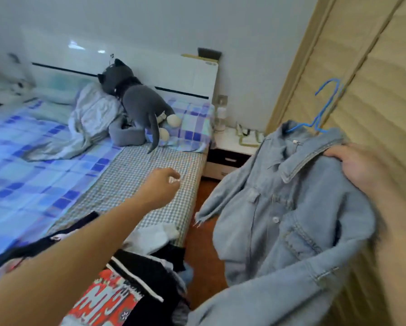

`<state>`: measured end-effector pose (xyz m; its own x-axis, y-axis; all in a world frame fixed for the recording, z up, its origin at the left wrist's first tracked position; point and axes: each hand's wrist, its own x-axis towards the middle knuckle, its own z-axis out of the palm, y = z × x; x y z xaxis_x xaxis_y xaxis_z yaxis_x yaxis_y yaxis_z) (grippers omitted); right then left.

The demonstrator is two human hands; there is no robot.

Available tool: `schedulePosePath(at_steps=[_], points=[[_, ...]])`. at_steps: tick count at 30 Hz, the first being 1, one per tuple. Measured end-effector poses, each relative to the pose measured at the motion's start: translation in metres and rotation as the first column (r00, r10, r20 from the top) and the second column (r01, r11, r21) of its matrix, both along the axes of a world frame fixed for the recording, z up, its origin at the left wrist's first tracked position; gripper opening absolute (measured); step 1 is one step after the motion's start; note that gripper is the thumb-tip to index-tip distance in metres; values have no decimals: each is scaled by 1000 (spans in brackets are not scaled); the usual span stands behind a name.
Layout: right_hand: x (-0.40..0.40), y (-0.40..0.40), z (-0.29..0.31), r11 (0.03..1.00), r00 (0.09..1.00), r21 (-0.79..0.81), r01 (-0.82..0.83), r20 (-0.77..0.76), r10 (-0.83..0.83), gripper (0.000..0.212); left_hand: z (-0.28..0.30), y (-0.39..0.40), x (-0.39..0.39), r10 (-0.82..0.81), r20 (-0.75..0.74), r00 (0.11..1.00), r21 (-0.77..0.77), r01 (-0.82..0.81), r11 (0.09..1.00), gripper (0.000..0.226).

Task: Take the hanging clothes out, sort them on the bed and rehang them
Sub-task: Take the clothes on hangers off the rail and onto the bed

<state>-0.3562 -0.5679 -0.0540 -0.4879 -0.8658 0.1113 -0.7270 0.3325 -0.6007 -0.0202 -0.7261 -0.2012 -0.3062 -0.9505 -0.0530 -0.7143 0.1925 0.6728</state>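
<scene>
My right hand [357,165] grips a pale blue denim jacket [298,222] by its shoulder near the collar. The jacket hangs on a blue hanger [324,107] and is held in the air beside the bed, in front of the wardrobe. My left hand [160,184] reaches out over the checked sheet of the bed [136,184] with fingers loosely curled and holds nothing. A heap of clothes [136,276] lies on the near corner of the bed: black pieces, a white one, and a red patterned one.
A wooden wardrobe door [374,67] fills the right side. A white nightstand [230,151] with small items stands between bed and wardrobe. A grey plush cat [138,104] and a crumpled grey blanket [91,121] lie near the headboard. Brown floor [204,255] shows beside the bed.
</scene>
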Motion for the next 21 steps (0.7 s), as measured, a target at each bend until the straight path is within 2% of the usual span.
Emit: schedulePosePath(at_steps=[2, 3, 6, 8, 10, 13, 16, 18, 19, 21], points=[[7, -42, -2, 994, 999, -100, -48, -1, 48, 59, -12, -24, 28, 130, 12, 991, 31, -130, 991, 23], [14, -66, -2, 987, 995, -142, -73, 58, 82, 60, -17, -34, 40, 183, 34, 982, 50, -185, 981, 23], [40, -139, -16, 966, 955, -253, -49, 270, 119, 39, -35, -45, 70, 288, 98, 953, 111, -298, 948, 27], [60, -185, -36, 967, 915, -254, -33, 381, 132, 23, -48, -44, 87, 335, 111, 936, 163, -350, 923, 29], [88, -226, -52, 969, 908, -227, -99, 378, 182, 7, -62, -45, 103, 377, 128, 917, 177, -395, 902, 30], [138, -308, -89, 949, 910, -270, -164, 329, 251, 19, -80, -51, 127, 466, 128, 875, 198, -483, 853, 28], [207, -403, -143, 957, 903, -98, -273, 317, 290, 31, -94, -56, 146, 601, 107, 792, 204, -609, 766, 30], [260, -445, -186, 880, 816, 47, -473, 401, 417, 19, -105, -56, 155, 672, 96, 735, 203, -675, 709, 34], [287, -454, -208, 796, 735, 110, -595, 475, 484, 13, -112, -54, 158, 699, 95, 709, 210, -700, 682, 35], [330, -449, -259, 559, 581, 233, -796, 554, 596, 29, -127, -44, 162, 747, 110, 655, 238, -747, 620, 38]])
